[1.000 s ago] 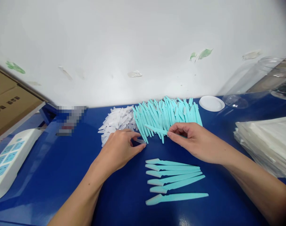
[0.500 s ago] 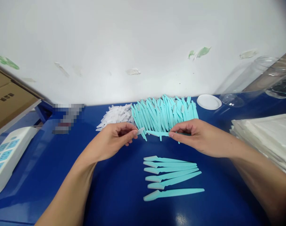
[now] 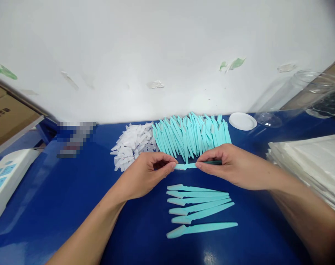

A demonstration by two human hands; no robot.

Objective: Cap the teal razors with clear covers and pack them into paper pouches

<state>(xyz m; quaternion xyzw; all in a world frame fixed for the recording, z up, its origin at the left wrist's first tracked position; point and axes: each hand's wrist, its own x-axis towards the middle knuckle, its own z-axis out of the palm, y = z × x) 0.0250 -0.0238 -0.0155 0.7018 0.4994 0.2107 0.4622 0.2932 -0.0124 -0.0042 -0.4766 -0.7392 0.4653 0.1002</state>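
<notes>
My right hand pinches the handle of a turquoise plastic razor held level above the blue table. My left hand is closed in a pinch at the razor's left tip, where a clear cap sits on the blade end. Behind my hands lie a heap of turquoise razors and a heap of clear white caps. Several capped razors lie in a row just below my hands.
A white lid and clear plastic jars lie at the back right. A stack of white bags is at the right edge. A white device with blue keys and a cardboard box are at the left.
My left hand picked a clear cap from the table, raised it and brought it onto the blade end of the razor in my right hand. Both hands came together.
</notes>
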